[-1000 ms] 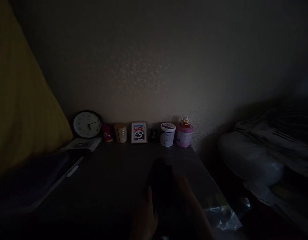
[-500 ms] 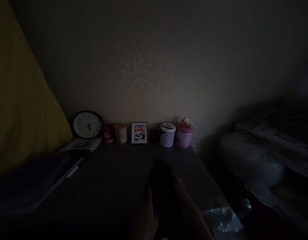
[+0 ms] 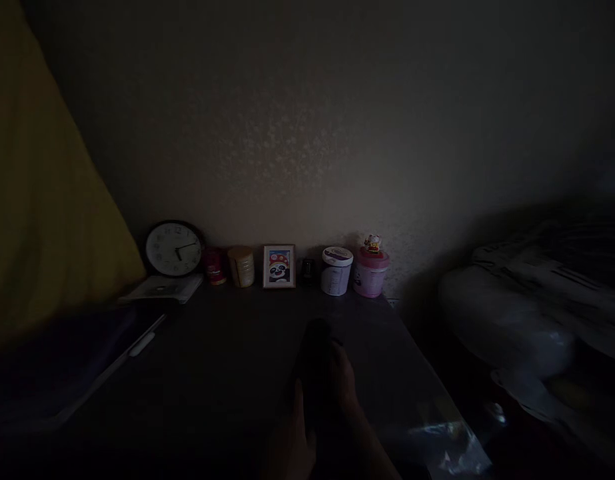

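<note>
A dark, elongated black object (image 3: 314, 363) with a rounded far end is held low over the table; the dim light hides its kind. Closed around its near left side is my left hand (image 3: 292, 443), with the thumb pointing forward along it and the other fingers lost in shadow. My right hand (image 3: 344, 380) lies against its right side near the far end, fingers curled at the edge, apparently gripping part of it. The object's lower part merges into the darkness between my forearms.
Along the wall stand a round clock (image 3: 174, 249), a red can (image 3: 215, 268), a tan-lidded canister (image 3: 242, 267), a panda picture frame (image 3: 279, 267), a white tub (image 3: 336, 271) and a pink tub (image 3: 371, 275) topped by a figurine (image 3: 372, 244). A yellow curtain (image 3: 42, 187) hangs left; wrapped bundles (image 3: 507, 320) lie right.
My right hand has moved left and closer against the black object, and a small dark piece at its right edge now sits by my fingers. My left hand stays nearly in place.
</note>
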`<state>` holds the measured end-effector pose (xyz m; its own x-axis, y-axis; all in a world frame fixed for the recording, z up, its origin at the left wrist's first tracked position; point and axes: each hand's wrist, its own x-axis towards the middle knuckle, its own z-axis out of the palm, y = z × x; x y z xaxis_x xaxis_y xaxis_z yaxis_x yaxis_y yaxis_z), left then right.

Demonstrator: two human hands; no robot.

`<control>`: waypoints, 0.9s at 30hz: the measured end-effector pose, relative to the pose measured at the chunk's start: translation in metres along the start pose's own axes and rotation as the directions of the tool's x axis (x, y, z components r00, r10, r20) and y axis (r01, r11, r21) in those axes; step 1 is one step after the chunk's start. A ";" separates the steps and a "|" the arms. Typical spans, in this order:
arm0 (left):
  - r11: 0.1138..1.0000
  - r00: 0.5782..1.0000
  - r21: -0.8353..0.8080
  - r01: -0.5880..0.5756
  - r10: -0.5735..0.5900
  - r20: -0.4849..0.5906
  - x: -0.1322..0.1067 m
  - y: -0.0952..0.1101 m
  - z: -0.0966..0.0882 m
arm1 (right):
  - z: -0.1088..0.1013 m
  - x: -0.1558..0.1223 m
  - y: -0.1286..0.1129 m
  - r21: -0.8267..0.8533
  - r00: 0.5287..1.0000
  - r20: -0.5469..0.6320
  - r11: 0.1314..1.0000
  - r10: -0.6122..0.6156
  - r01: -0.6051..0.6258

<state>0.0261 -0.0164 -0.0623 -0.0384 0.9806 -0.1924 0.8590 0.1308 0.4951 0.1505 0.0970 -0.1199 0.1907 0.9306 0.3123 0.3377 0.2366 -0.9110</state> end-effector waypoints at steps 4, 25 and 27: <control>0.999 0.999 -0.021 -0.026 0.027 0.020 0.000 -0.001 -0.001 | 0.015 0.006 0.000 -0.140 0.997 0.002 0.987 -0.074 0.073; 1.000 0.996 0.003 0.008 -0.008 -0.093 -0.004 -0.002 0.001 | 0.013 -0.007 -0.070 -0.405 0.679 0.689 0.642 -0.253 0.651; 1.000 0.999 -0.022 0.004 -0.005 -0.052 -0.005 -0.002 0.002 | 0.015 -0.006 -0.072 -0.377 0.686 0.679 0.678 -0.262 0.631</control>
<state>0.0250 -0.0215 -0.0641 -0.0693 0.9862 -0.1507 0.8474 0.1378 0.5128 0.1115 0.0790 -0.0605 -0.5830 0.7662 0.2701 0.6967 0.6425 -0.3191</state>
